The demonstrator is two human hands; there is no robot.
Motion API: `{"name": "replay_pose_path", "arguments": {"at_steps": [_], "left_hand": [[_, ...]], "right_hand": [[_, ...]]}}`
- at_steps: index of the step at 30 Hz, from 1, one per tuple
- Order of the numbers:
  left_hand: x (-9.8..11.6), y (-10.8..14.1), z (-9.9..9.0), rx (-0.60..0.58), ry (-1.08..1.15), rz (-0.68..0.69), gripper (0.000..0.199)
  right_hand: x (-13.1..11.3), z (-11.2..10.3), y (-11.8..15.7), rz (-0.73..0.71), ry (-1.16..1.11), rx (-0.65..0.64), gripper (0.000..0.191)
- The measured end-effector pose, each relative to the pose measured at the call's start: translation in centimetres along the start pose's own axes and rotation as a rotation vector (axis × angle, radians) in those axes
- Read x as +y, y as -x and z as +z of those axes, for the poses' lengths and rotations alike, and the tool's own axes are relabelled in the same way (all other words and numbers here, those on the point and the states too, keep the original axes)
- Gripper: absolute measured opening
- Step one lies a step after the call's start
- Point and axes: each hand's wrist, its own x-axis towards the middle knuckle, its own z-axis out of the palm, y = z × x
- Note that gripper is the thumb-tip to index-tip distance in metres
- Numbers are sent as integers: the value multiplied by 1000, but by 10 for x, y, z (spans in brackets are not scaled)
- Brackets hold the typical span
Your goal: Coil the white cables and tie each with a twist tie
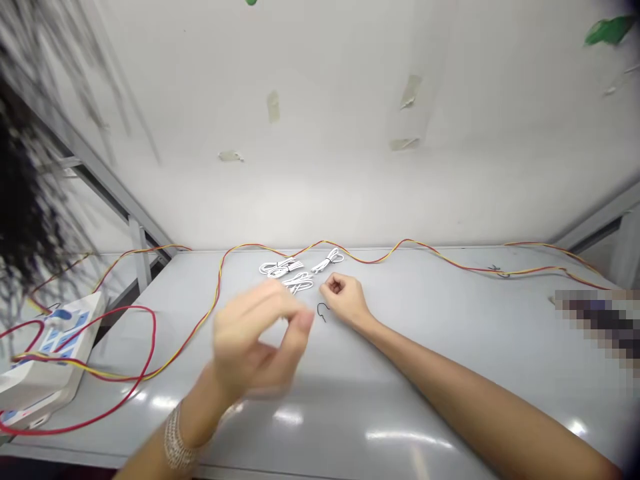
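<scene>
My left hand (260, 337) is blurred in motion above the grey table, its fingers curled toward the thumb and a bangle bracelet (177, 440) on its wrist. Whether it holds anything is hidden by the blur. My right hand (343, 298) rests curled near the table's middle, holding nothing I can see. Just left of it lies a thin black wire (323, 311). Several bundled white cables (299, 283) lie just beyond both hands, and another coil (328, 261) sits to their right.
A twisted red-and-yellow wire (400, 252) runs along the table's back edge against a white wall. At the left stands a white device (45, 363) with blue markings, looped by red wire (125, 393). Loose hair (25, 193) blocks the left side. A pixelated patch (600, 327) covers the right.
</scene>
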Motion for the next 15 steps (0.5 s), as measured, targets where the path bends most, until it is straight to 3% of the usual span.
{"name": "replay_pose_path", "arguments": {"at_steps": [3,7,11,15], "left_hand": [[-46,-9,23,-120,-177,-87,10],[-92,-1,48,-308,-340,-162,29],[-102,17,55,-379,-436,-255,44],[-105,22,53,-416,-344,-301,29]], "right_hand": [[-1,0,0,23,1,-6,15],[-2,0,-1,36,9,-11,15],[-3,0,-1,36,28,-20,14],[-4,0,0,39,40,-32,14]]}}
